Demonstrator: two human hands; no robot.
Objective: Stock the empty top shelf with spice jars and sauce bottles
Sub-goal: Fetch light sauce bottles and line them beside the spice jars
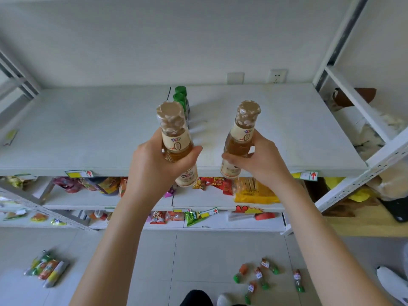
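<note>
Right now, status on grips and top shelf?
Left grip on left sauce bottle, right grip on right sauce bottle. Both bottles at top shelf front edge, unplaced. Green-capped jars behind.

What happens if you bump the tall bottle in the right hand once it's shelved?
The bottle in the right hand is tall and narrow, so it would probably tip easily. It looks full of amber liquid, so likely heavy for its size. Being round, it might roll if toppled.
</note>
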